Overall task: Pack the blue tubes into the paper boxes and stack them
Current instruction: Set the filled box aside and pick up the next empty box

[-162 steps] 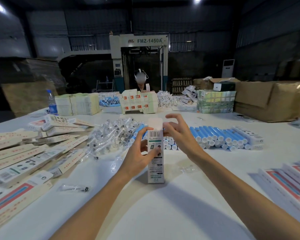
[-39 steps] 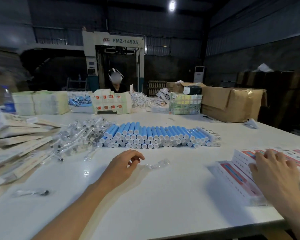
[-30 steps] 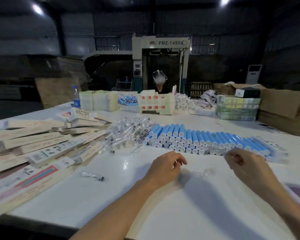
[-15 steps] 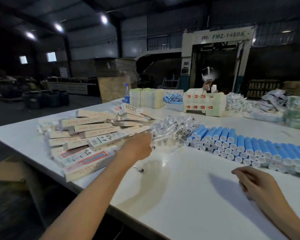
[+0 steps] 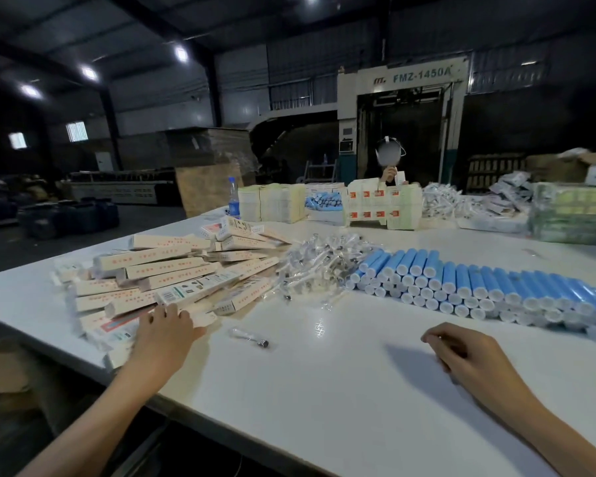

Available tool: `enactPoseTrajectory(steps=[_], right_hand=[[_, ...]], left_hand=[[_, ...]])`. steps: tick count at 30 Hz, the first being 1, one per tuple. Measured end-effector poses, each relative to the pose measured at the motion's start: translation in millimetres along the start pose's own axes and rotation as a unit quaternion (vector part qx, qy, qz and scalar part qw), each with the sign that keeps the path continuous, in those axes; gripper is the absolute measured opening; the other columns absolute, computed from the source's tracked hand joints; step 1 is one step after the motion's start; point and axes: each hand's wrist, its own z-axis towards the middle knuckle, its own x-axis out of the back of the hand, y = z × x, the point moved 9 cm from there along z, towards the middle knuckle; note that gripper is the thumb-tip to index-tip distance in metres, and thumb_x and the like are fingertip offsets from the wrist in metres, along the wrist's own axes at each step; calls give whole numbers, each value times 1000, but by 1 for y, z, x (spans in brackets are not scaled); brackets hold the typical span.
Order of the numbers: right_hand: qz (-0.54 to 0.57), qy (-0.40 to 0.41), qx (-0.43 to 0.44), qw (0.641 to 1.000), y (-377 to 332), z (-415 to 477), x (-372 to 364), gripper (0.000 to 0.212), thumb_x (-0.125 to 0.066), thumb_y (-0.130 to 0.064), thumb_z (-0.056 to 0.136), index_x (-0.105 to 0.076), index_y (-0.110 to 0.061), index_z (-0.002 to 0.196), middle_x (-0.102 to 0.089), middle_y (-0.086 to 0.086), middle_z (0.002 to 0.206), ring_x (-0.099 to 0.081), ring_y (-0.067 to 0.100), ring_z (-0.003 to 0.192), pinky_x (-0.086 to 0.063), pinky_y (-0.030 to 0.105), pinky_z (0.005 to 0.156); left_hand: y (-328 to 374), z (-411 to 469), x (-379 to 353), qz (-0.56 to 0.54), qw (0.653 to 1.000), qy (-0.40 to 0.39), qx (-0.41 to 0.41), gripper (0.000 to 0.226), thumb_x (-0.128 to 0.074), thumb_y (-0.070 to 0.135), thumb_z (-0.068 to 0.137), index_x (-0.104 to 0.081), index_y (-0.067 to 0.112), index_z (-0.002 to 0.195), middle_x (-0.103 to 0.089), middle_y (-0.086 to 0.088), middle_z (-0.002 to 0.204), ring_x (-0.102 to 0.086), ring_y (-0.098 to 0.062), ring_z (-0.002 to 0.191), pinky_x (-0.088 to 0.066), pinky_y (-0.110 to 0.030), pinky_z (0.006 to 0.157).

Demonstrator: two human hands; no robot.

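Blue tubes [image 5: 479,287] with white caps lie stacked in rows on the right of the white table [image 5: 324,390]. A loose pile of long paper boxes [image 5: 166,273] covers the left of the table. My left hand [image 5: 166,333] rests at the near edge of that pile, fingertips touching a box; whether it grips one is unclear. My right hand [image 5: 461,349] lies on the bare table in front of the tubes, fingers loosely curled, holding nothing.
A heap of clear plastic-wrapped nozzles [image 5: 317,266] sits between boxes and tubes; one stray nozzle [image 5: 250,337] lies near my left hand. Across the table a person [image 5: 389,166] works behind carton stacks [image 5: 382,208]. A water bottle [image 5: 234,197] stands far left. The table edge runs just left of the pile.
My view has swung left. My left hand dropped from above the pile onto the near boxes. My right hand stayed on the table by the tubes.
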Motion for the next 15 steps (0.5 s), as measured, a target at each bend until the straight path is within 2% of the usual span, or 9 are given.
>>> enactPoseTrajectory(steps=[2, 4, 5, 6, 7, 8, 10, 13, 15], right_hand=[[-12, -2, 2, 1000, -3, -1, -1, 24, -62, -20, 103, -69, -39, 91, -64, 8, 65, -51, 10, 48, -44, 29, 52], [-28, 0, 5, 1000, -8, -2, -1, 27, -63, -17, 103, -69, -38, 87, -65, 7, 65, -52, 11, 48, -45, 31, 53], [-36, 1, 8, 999, -10, -3, -1, 27, -64, -16, 103, -69, -38, 87, -65, 5, 65, -53, 12, 49, -45, 31, 54], [-43, 2, 11, 999, -14, -3, -2, 25, -64, -16, 102, -69, -36, 88, -65, 4, 64, -54, 14, 49, -45, 30, 55], [-49, 3, 14, 999, -18, -4, -2, 24, -64, -15, 102, -69, -35, 89, -64, 2, 64, -54, 14, 50, -45, 29, 56], [-55, 5, 18, 998, -22, -4, -3, 23, -65, -16, 102, -69, -35, 90, -64, 1, 64, -53, 12, 50, -45, 28, 56], [-60, 11, 22, 998, -29, -5, -4, 21, -65, -17, 101, -69, -35, 91, -64, -1, 65, -52, 11, 51, -45, 29, 56], [-71, 24, 6, 997, -30, -3, -2, 18, -63, -21, 102, -70, -35, 93, -66, -5, 68, -55, 11, 53, -49, 38, 56], [-101, 46, -1, 994, -30, 1, 4, 17, -63, -21, 102, -70, -34, 93, -66, -12, 68, -59, 13, 57, -50, 35, 57]], left_hand=[[5, -3, 11, -18, 999, 26, -21, 42, -29, 45, 116, -51, 29, 147, -64, 3, 132, -61, -23, 127, -47, -37, 102], [4, -2, 21, -98, 995, 23, -20, 38, -39, 28, 115, -43, 31, 152, -60, 4, 111, -68, -24, 111, -52, -36, 86], [1, -1, 25, -149, 989, 21, -2, 34, -39, 25, 115, -44, 27, 148, -56, 3, 100, -69, -25, 103, -54, -37, 79], [-1, 2, 31, -210, 978, 19, 4, 29, -35, 32, 116, -48, 21, 139, -54, 3, 93, -69, -28, 97, -56, -41, 79], [-2, 4, 39, -270, 963, 17, 6, 39, -28, 43, 116, -53, 15, 125, -57, 1, 90, -69, -30, 94, -56, -46, 81], [-1, 6, 47, -332, 943, 11, 5, 51, -22, 53, 114, -54, 13, 113, -62, -2, 89, -68, -32, 92, -56, -48, 84], [8, 11, 68, -438, 899, 5, -7, 59, -20, 60, 111, -55, 15, 100, -67, -5, 90, -65, -31, 91, -54, -48, 87], [29, 20, 103, -550, 833, 37, -52, 60, -25, 59, 112, -60, 13, 95, -68, -1, 88, -65, -22, 83, -51, -42, 82], [50, 27, 125, -623, 776, 49, -89, 59, -29, 59, 112, -64, 14, 97, -72, -2, 83, -70, -14, 73, -52, -41, 76]])
